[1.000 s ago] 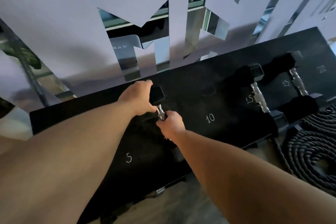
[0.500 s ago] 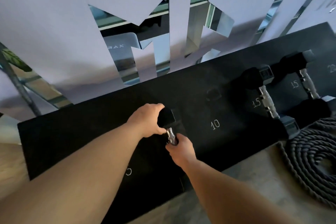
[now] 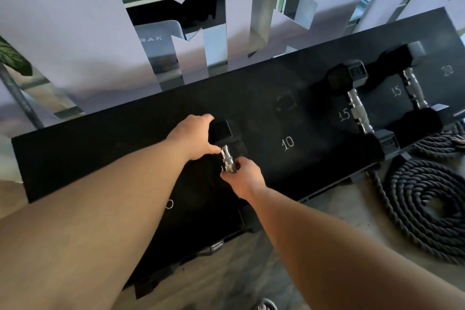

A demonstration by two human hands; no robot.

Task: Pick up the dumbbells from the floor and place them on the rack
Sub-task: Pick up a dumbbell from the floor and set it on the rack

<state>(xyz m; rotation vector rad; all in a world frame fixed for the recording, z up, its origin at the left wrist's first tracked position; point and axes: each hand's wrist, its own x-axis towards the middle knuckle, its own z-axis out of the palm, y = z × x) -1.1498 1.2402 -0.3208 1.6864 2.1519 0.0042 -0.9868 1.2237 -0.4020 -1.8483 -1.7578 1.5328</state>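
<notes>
A small black hex dumbbell [image 3: 225, 133] with a chrome handle lies on the black sloped rack [image 3: 100, 148], between the painted marks 5 and 10. My left hand [image 3: 195, 137] wraps the dumbbell's far head. My right hand [image 3: 242, 178] grips the near end of the chrome handle, and the near head is hidden under it. Two larger dumbbells sit on the rack at the 15 marks, one [image 3: 357, 106] left of the other [image 3: 412, 88].
A thick black coiled rope [image 3: 425, 211] lies on the floor at the right, against the rack's end. A mirrored wall with pale cut-out panels [image 3: 75, 33] rises right behind the rack. Wooden floor [image 3: 226, 272] runs along the rack's front edge.
The view has shifted a little, so the hands and dumbbell sit lower and farther right in frame. Both hands keep the same hold on the dumbbell on the rack.
</notes>
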